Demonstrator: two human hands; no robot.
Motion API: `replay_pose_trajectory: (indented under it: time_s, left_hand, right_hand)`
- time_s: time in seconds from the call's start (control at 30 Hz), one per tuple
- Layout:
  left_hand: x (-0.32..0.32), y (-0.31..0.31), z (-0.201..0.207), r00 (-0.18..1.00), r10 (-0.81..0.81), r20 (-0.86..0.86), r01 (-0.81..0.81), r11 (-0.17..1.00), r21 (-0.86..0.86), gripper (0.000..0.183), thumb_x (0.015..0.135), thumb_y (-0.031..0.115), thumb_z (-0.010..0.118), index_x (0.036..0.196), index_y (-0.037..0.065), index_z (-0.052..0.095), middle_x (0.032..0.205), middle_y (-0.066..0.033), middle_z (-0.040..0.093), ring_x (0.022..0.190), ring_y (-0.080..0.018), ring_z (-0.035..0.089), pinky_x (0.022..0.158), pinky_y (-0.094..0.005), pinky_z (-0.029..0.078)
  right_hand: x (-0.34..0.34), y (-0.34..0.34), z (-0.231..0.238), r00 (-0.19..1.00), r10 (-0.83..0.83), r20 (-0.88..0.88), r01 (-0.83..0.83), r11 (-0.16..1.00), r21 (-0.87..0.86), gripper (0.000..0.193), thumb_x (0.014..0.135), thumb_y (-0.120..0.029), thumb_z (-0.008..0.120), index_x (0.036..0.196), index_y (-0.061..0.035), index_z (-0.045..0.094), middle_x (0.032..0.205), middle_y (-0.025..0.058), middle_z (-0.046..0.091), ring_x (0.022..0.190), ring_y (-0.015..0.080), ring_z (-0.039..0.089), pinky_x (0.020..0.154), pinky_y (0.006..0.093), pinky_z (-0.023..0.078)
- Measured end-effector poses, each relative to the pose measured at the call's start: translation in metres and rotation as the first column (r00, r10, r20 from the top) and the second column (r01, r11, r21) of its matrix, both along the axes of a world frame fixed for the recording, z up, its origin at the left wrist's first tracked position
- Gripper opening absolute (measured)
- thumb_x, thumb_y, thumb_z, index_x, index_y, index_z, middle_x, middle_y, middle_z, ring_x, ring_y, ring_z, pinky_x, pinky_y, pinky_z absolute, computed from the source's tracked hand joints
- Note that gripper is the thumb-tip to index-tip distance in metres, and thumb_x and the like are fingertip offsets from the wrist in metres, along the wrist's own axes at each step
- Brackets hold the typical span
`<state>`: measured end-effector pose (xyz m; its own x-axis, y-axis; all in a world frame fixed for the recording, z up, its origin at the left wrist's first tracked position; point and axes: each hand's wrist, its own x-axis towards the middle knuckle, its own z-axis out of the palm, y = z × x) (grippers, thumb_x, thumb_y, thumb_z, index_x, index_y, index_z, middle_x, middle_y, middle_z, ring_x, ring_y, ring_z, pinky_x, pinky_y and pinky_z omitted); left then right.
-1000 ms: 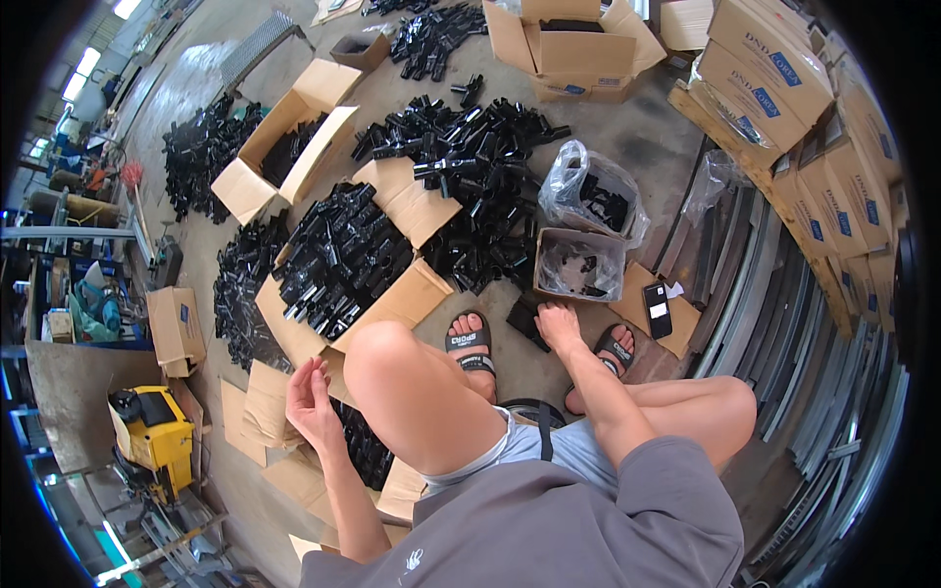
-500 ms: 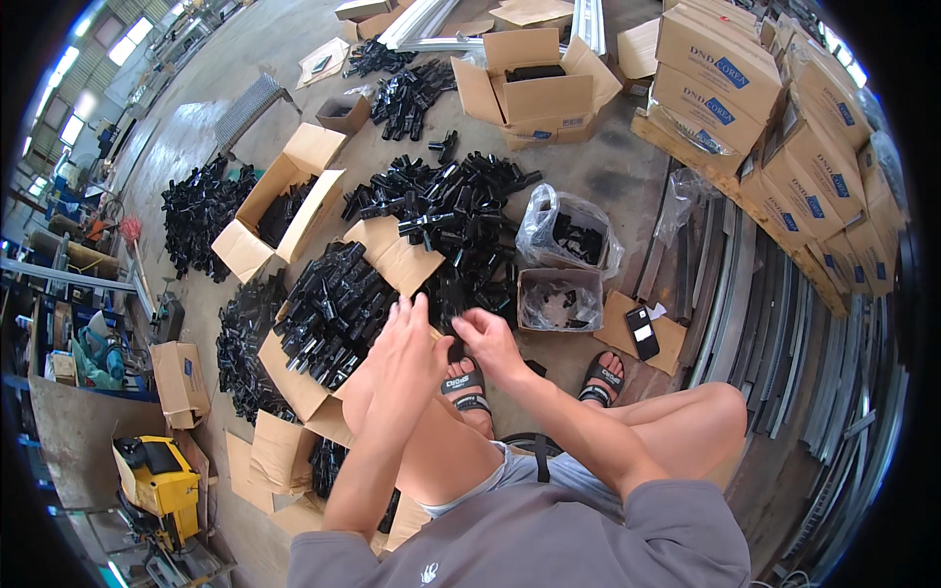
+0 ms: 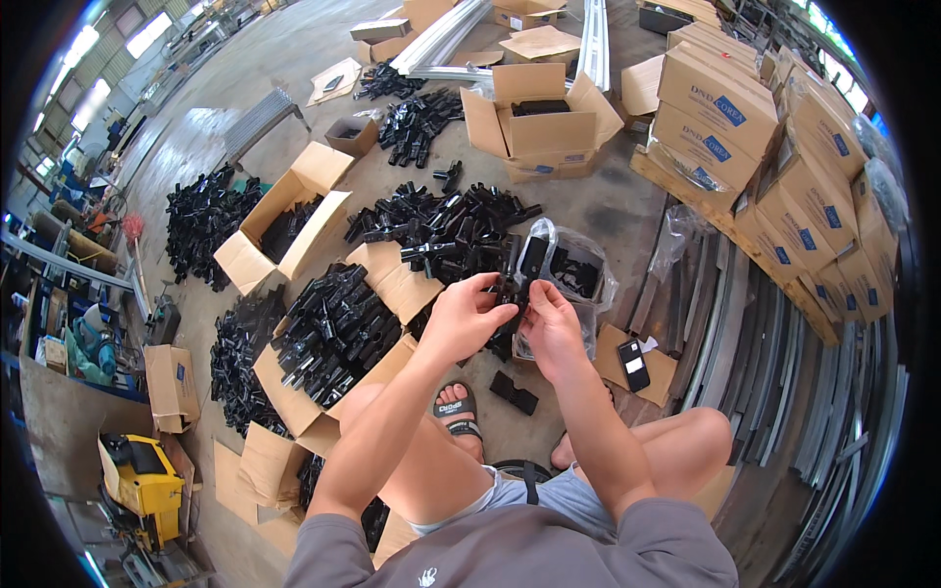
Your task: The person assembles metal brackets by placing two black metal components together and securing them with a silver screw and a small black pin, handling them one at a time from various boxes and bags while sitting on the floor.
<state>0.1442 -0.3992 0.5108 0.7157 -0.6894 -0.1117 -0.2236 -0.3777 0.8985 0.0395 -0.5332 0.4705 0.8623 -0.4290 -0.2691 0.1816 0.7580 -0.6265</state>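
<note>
In the head view, two hands work together: the left hand [image 3: 472, 316] and the right hand [image 3: 554, 328] both have narrow grips, thumbs and fingers closed on a black part [image 3: 534, 259], seen against two plastic-lined boxes [image 3: 608, 288]. Whether it is one piece or two, I cannot tell. One black block [image 3: 513, 394] lies on the floor [image 3: 608, 186], near one sandal [image 3: 456, 407].

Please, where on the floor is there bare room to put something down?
Bare floor shows between the open carton straight ahead and the plastic-lined box; a smaller patch surrounds the loose black piece beside the sandal. Left of that is crowded: black parts lie in and around open cartons.
</note>
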Motion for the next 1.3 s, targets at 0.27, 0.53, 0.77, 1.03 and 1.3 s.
replay_pose_trajectory:
  time_s: [0.27, 0.53, 0.77, 1.03, 1.3]
  left_hand:
    - [-0.010, 0.003, -0.006, 0.836, -0.067, -0.544, -0.043, 0.982, -0.186, 0.050, 0.101, 0.015, 0.071, 0.146, 0.004, 0.054, 0.115, -0.0057, 0.074, 0.101, -0.0082, 0.066, 0.084, -0.0255, 0.052]
    - [-0.011, 0.002, -0.010, 0.682, -0.094, -0.725, -0.123, 0.963, -0.241, 0.048, 0.105, 0.016, 0.065, 0.150, 0.010, 0.050, 0.118, -0.0050, 0.070, 0.105, -0.0136, 0.067, 0.093, -0.0313, 0.056]
    - [-0.022, -0.005, -0.009, 0.772, -0.149, -0.618, -0.045, 0.957, -0.287, 0.049, 0.105, 0.016, 0.064, 0.151, 0.008, 0.047, 0.110, -0.0021, 0.068, 0.098, -0.0089, 0.063, 0.088, -0.0292, 0.054]
    - [-0.025, -0.004, -0.007, 0.818, -0.165, -0.551, 0.007, 0.961, -0.278, 0.048, 0.104, 0.011, 0.064, 0.148, 0.001, 0.047, 0.104, -0.0027, 0.068, 0.092, -0.0085, 0.062, 0.083, -0.0278, 0.052]
    - [-0.028, -0.010, 0.003, 0.831, -0.119, -0.543, -0.079, 0.942, -0.326, 0.052, 0.097, 0.002, 0.070, 0.145, -0.005, 0.050, 0.121, -0.0116, 0.071, 0.109, -0.0140, 0.068, 0.096, -0.0301, 0.055]
  right_hand:
    - [-0.005, -0.011, -0.004, 0.990, 0.016, -0.138, -0.023, 0.998, -0.051, 0.023, 0.108, -0.034, 0.060, 0.104, -0.0106, 0.060, 0.086, -0.0023, 0.061, 0.079, 0.0115, 0.064, 0.074, 0.0288, 0.052]
    - [0.001, -0.004, -0.010, 0.974, -0.153, -0.167, 0.071, 0.907, -0.416, 0.027, 0.107, -0.035, 0.061, 0.108, -0.0083, 0.063, 0.093, -0.0002, 0.066, 0.087, 0.0097, 0.063, 0.076, 0.0274, 0.050]
    - [0.001, 0.001, -0.016, 0.993, -0.067, -0.096, 0.029, 0.934, -0.356, 0.039, 0.112, -0.038, 0.049, 0.127, -0.0039, 0.062, 0.126, 0.0062, 0.068, 0.114, 0.0139, 0.064, 0.103, 0.0322, 0.047]
    - [-0.007, -0.013, 0.000, 0.969, 0.184, -0.165, -0.240, 0.863, -0.446, 0.050, 0.112, -0.042, 0.048, 0.144, -0.0037, 0.055, 0.139, 0.0067, 0.062, 0.122, 0.0134, 0.058, 0.106, 0.0313, 0.045]
    - [-0.005, -0.011, 0.007, 0.990, 0.141, 0.013, -0.125, 0.914, -0.385, 0.048, 0.108, -0.038, 0.060, 0.144, -0.0057, 0.057, 0.134, 0.0048, 0.064, 0.116, 0.0123, 0.060, 0.096, 0.0273, 0.049]
